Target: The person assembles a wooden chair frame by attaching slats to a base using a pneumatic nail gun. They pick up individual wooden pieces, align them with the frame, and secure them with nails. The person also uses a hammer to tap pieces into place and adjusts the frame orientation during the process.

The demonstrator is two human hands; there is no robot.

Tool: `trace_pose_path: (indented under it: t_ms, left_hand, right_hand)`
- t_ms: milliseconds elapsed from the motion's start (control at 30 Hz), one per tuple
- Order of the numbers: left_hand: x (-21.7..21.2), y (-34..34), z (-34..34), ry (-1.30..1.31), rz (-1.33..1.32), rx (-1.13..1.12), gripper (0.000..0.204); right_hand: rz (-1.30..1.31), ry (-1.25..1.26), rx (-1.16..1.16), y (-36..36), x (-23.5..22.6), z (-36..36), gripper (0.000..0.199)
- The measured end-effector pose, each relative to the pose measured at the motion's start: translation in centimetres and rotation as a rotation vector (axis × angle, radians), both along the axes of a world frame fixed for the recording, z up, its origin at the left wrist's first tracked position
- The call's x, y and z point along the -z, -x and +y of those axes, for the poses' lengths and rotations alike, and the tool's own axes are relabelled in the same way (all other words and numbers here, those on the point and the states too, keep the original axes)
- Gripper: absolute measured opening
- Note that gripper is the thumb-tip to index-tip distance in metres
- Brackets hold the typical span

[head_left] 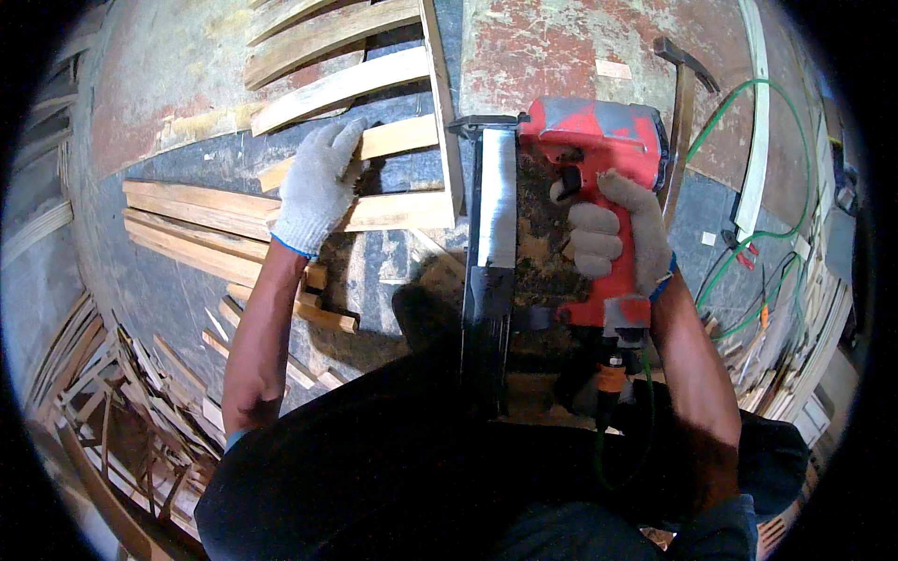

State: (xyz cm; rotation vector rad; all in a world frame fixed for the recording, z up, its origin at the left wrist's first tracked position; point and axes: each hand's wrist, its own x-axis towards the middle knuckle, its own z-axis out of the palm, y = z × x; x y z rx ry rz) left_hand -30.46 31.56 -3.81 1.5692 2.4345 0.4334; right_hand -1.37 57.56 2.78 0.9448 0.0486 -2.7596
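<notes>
L hand (323,187) unclenched over gapped slats (402,136), R hand (617,224) gripping nailer (591,140) nr frame edge (441,107).

The dark grey work surface (201,168) bears reddish, paint-worn patches (561,47). Wood crowds 2 sides: a jumbled scrap heap (168,430) lower left, long pale strips (828,323) at right. Whitish light falls across.

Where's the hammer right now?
In the head view, the hammer is at the upper right, just right of the red nail gun and left of the green hose's loop.
</notes>
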Motion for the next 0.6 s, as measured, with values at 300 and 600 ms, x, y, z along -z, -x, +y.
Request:
trace_pose_path:
  t_ms: [300, 600]
  left_hand:
    - [0.4, 0.0, -0.3, 0.04, 0.025, -0.015, 0.053]
    - [-0.6, -0.4, 0.3, 0.111, 0.061, 0.015, 0.056]
  right_hand:
    - [-0.099, -0.039, 0.038, 0.1, -0.9, -1.0, 0.039]
    - [-0.097, -0.041, -0.008, 0.1, -0.7, -0.8, 0.042]
